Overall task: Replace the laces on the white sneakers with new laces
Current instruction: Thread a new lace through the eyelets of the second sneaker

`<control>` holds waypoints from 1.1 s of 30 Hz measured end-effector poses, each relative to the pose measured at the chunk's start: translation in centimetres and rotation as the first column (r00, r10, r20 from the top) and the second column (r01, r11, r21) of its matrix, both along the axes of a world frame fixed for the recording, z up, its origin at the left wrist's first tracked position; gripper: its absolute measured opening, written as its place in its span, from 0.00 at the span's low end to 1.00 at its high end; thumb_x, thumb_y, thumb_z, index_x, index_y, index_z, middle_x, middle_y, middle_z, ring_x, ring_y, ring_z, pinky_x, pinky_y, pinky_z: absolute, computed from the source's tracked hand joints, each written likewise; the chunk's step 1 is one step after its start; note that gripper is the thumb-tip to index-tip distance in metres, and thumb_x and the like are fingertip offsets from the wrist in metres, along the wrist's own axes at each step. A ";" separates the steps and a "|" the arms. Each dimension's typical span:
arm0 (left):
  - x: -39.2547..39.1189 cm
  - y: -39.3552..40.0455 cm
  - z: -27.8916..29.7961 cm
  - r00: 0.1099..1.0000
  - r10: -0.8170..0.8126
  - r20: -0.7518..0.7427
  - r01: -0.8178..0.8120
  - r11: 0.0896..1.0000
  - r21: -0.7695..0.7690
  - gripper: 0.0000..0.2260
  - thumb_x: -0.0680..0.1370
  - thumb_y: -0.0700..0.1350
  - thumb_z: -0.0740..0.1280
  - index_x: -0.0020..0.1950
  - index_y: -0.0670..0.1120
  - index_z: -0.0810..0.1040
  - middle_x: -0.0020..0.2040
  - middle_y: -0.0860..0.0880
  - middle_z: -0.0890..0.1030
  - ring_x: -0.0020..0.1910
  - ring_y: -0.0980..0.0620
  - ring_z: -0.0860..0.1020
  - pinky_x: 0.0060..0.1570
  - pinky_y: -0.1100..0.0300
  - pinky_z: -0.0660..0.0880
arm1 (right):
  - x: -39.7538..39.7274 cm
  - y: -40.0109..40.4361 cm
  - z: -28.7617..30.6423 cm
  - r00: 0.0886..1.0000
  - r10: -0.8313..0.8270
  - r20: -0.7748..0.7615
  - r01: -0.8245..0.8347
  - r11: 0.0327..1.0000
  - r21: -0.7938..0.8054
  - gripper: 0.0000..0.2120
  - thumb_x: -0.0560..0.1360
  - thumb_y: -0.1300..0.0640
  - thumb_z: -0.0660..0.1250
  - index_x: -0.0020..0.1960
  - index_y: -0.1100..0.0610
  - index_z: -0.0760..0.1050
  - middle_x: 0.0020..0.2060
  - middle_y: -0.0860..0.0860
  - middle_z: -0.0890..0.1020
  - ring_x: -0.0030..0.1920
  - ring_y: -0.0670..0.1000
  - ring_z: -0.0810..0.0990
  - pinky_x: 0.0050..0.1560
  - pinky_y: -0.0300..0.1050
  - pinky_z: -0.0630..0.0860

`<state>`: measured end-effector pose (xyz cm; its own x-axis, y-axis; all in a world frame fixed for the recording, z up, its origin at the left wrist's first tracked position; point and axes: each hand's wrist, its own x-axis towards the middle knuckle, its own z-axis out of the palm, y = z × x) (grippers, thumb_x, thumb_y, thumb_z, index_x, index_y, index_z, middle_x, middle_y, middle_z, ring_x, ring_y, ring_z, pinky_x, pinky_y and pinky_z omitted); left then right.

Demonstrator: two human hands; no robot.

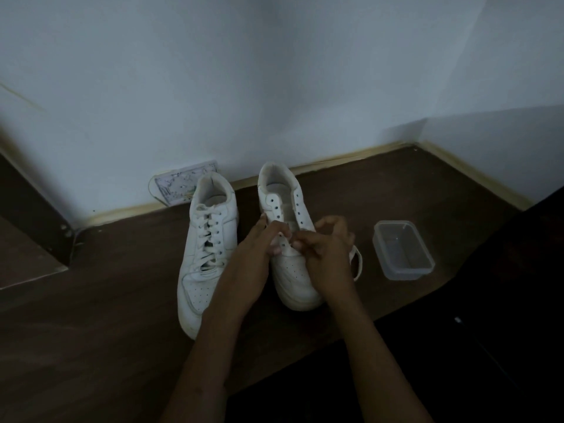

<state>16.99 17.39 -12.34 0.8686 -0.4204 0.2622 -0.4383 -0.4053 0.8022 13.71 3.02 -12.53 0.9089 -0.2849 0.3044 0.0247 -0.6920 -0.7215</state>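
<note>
Two hands (pixel 293 242) at unlaced right sneaker (pixel 288 233)

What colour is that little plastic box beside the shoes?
The plastic container is clear, see-through plastic with no tint, seen in the head view.

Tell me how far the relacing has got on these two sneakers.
Done: the right sneaker shows bare upper eyelets. In hand: the left hand and right hand work a white lace at its lower eyelets; whether it is old or new, I cannot tell. Left: the left sneaker is fully laced, seemingly untouched.
</note>
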 end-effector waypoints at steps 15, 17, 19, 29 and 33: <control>-2.1 -1.1 0.4 0.948 0.317 -0.016 -0.318 0.947 -0.050 0.05 0.76 0.44 0.71 0.51 0.49 0.80 0.51 0.62 0.76 0.48 0.63 0.78 0.50 0.65 0.75 | -5.1 2.5 -0.7 0.971 -0.230 0.072 0.226 0.973 0.057 0.18 0.71 0.49 0.74 0.55 0.52 0.72 0.56 0.47 0.71 0.57 0.40 0.62 0.59 0.49 0.73; -2.5 -1.8 0.6 0.939 0.345 0.005 -0.344 0.937 -0.061 0.03 0.76 0.43 0.70 0.50 0.47 0.80 0.52 0.59 0.79 0.42 0.63 0.79 0.47 0.67 0.75 | -5.7 3.0 -1.5 0.986 -0.162 0.026 0.163 0.986 -0.033 0.25 0.73 0.44 0.70 0.62 0.57 0.70 0.62 0.52 0.69 0.61 0.45 0.63 0.61 0.48 0.71; -2.8 -1.8 0.8 0.930 0.355 0.098 -0.353 0.935 -0.040 0.03 0.78 0.41 0.68 0.50 0.47 0.80 0.53 0.56 0.80 0.39 0.68 0.76 0.43 0.74 0.72 | -5.7 3.2 -2.1 0.995 -0.093 -0.026 0.091 0.993 -0.081 0.33 0.75 0.46 0.68 0.73 0.62 0.61 0.71 0.57 0.62 0.71 0.53 0.61 0.68 0.51 0.67; -1.1 4.6 1.6 0.681 0.599 0.421 -0.665 0.747 0.015 0.06 0.77 0.40 0.68 0.53 0.43 0.78 0.59 0.45 0.78 0.58 0.43 0.75 0.53 0.49 0.72 | -5.5 3.7 -2.4 0.988 -0.016 -0.156 0.009 0.999 -0.042 0.39 0.80 0.47 0.60 0.78 0.58 0.40 0.78 0.55 0.41 0.77 0.50 0.40 0.76 0.42 0.44; -1.4 1.4 1.0 0.831 0.357 0.427 -0.474 0.856 0.206 0.13 0.78 0.51 0.67 0.60 0.48 0.80 0.58 0.49 0.81 0.63 0.48 0.74 0.70 0.44 0.60 | -5.4 3.4 -2.8 0.989 -0.012 -0.145 -0.002 0.995 -0.097 0.39 0.80 0.47 0.60 0.78 0.58 0.39 0.78 0.54 0.41 0.77 0.49 0.39 0.74 0.40 0.41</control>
